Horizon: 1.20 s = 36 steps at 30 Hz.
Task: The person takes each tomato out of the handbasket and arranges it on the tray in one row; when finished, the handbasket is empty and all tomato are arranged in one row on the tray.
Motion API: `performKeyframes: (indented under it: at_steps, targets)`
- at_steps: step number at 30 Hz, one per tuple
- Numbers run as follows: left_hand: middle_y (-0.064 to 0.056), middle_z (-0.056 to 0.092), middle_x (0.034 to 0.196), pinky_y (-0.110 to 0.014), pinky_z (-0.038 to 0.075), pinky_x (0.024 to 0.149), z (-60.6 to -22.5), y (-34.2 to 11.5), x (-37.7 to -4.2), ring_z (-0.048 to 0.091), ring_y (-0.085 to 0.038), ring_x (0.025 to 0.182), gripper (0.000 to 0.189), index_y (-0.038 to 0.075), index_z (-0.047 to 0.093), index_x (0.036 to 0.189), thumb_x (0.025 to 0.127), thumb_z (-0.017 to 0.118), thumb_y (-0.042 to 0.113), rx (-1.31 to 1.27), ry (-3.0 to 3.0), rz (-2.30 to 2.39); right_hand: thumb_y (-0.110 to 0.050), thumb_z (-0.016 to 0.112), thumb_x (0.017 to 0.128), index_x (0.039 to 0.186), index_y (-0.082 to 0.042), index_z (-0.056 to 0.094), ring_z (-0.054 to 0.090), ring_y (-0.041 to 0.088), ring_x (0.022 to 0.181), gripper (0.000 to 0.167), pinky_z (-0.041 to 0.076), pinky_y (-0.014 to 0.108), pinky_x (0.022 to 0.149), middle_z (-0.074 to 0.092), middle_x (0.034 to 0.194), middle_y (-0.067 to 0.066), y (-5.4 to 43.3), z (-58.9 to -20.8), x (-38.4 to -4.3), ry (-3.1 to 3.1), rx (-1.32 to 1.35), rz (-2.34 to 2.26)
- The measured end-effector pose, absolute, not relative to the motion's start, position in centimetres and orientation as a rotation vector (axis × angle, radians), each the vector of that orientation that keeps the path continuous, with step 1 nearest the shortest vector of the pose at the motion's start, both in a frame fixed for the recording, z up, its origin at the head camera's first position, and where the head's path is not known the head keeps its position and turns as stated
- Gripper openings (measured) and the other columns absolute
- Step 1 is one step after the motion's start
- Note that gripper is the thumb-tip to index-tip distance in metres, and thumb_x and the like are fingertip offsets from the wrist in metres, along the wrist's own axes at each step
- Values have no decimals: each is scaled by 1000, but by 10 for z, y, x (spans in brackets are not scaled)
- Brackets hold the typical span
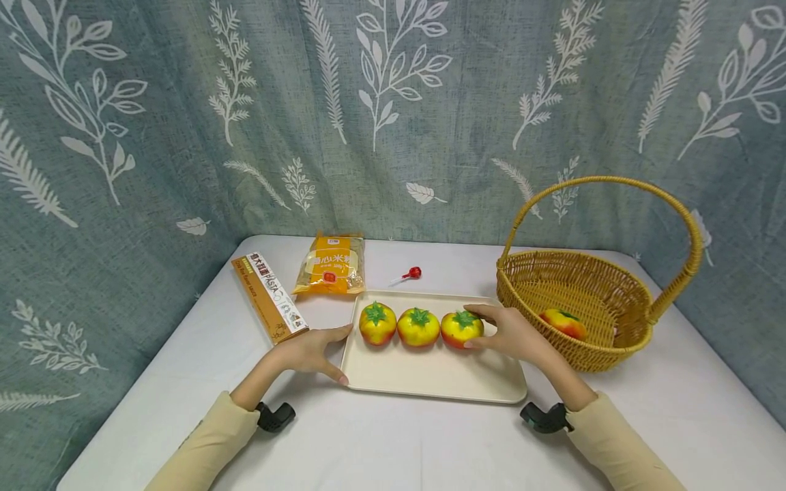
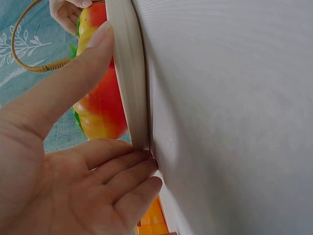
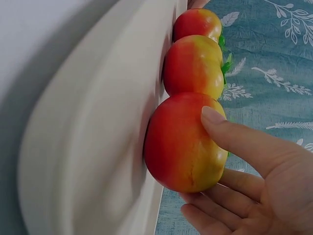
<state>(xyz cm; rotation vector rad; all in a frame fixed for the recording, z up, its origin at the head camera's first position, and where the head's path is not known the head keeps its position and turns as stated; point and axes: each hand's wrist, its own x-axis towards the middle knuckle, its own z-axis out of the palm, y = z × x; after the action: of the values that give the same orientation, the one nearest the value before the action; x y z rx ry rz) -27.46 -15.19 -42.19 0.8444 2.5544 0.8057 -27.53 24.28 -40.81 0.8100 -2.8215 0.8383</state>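
Three red-and-yellow tomatoes with green tops stand in a row on a cream tray: a left tomato [image 1: 377, 323], a middle tomato [image 1: 419, 327] and a right tomato [image 1: 460, 330]. My right hand [image 1: 508, 332] holds the right tomato, thumb on its near side and fingers round the far side. In the right wrist view this tomato [image 3: 183, 142] sits against the tray's surface. At the tray's [image 1: 430, 392] left end, my left hand [image 1: 310, 352] has its thumb and fingers spread, touching the rim. The left wrist view shows its fingertips [image 2: 146, 161] at the tray edge.
A wicker basket [image 1: 574, 354] with a tall handle stands at the right, holding a red-and-yellow fruit [image 1: 563, 323]. Behind the tray lie a red lollipop [image 1: 414, 273] and an orange food packet [image 1: 331, 266]. A long pasta box [image 1: 270, 296] lies at the left.
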Motion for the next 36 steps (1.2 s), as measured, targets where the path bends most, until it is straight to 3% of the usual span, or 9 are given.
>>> performKeyframes:
  at_steps: [36]
  targets:
    - [-22, 31, 151, -46, 26, 114, -421, -151, -274, 30, -34, 139, 102, -9, 31, 145, 71, 86, 34, 863, 2546, 809, -19, 81, 78, 130, 7, 55, 56, 43, 115, 64, 47, 51, 96, 58, 128, 25, 239, -409, -273, -2790, 830, 901]
